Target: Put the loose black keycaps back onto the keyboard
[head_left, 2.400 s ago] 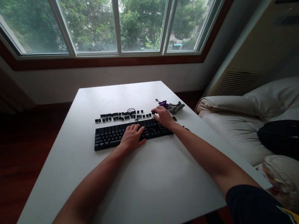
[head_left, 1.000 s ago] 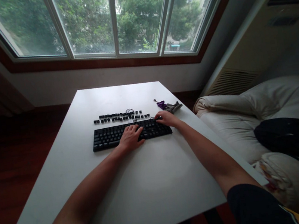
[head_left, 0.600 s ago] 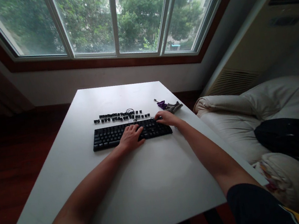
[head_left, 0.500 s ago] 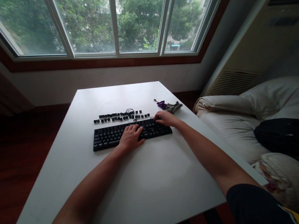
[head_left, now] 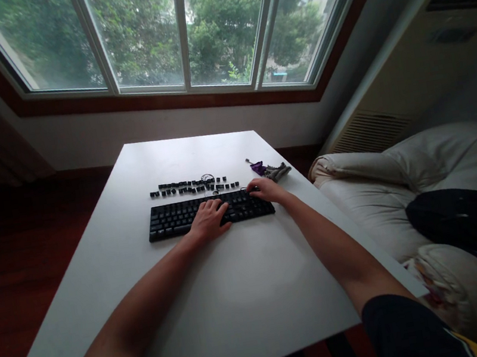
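Observation:
A black computer keyboard (head_left: 172, 218) lies across the white table. My left hand (head_left: 209, 218) rests on it right of the middle, fingers stretched over the keys and thumb near the front edge. At the keyboard's back right corner, my right hand (head_left: 264, 189) has its thumb and fingers brought together in a pinch. Whatever sits between those fingertips is too small to make out. Behind the keyboard, loose black keycaps (head_left: 188, 190) stand in two rough rows. A thin dark cable (head_left: 207, 177) loops among them.
Beyond my right hand lies a purple and grey cloth-like bundle (head_left: 271, 169). The white table (head_left: 255, 284) reaches back toward the window wall. To its right stands a pale sofa (head_left: 357, 184) with a black bag (head_left: 467, 221) on it.

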{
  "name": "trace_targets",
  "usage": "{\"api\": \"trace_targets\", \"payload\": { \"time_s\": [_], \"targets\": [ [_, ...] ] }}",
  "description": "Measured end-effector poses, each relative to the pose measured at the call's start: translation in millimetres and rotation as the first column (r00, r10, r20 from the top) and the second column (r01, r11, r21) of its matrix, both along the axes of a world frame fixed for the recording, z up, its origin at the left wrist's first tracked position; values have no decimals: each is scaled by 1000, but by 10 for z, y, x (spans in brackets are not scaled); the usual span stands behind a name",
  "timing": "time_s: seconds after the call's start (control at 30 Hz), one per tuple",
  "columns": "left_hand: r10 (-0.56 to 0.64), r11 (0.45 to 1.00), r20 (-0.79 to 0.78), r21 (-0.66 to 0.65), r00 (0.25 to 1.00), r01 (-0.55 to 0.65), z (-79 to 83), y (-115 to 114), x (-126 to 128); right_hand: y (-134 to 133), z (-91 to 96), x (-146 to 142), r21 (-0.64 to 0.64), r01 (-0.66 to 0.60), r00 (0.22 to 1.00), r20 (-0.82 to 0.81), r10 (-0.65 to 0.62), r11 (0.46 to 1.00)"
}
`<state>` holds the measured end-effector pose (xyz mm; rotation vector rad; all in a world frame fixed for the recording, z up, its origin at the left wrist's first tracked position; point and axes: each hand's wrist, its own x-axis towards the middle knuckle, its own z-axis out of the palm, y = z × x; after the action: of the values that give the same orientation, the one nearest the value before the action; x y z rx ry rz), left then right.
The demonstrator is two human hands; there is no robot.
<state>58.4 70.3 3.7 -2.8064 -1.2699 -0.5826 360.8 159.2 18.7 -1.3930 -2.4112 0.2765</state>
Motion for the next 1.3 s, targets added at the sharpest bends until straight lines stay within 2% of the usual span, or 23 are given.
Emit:
{"api": "trace_targets", "payload": {
  "time_s": [0.17,0.53,0.73,0.9,1.17,1.3],
  "targets": [
    [-1,1000,-5,11,1000,1,10,-7,23,36,-38,44,-8,30,998,-47,-31,1000],
    [-1,1000,-1,20,1000,1,-12,12,27,7,24,-24,15,41,995,85,-42,999],
    [-2,1000,-4,30,1000,2,-13,13,31,-41,37,-17,5,35,997,75,-35,999],
    [2,1000,-4,30,1000,-2,-13,6,32,20,23,-3,-22,20,998,61,-19,1000],
    [1,1000,0,17,1000,-1,-11,0,32,21,66,-83,3,29,974,225,-29,1000],
    [-5,1000,-2,30,1000,5,-23,4,27,-67,52,-115,41,43,971,232,-52,998]
  ]
}}
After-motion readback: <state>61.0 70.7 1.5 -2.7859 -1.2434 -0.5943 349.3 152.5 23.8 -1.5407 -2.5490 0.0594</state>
